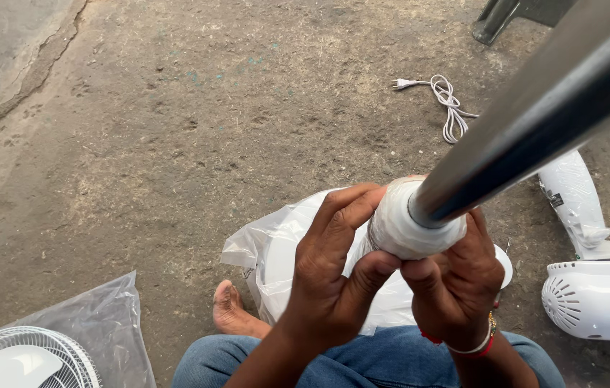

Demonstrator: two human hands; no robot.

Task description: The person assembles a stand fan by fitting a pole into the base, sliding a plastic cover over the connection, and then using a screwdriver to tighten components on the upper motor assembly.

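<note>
Hands, left (330, 276) and right (455, 284), clasp plastic-wrapped collar (402, 226); rigid, likely heavy steel pole (534, 118) runs toward two o'clock, wrap slippery.

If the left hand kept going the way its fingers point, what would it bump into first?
The left hand already wraps the white plastic-wrapped collar on the metal pole, so it meets that at once. Its fingers point up-right; beyond lies bare ground, though depth is unclear.
</note>
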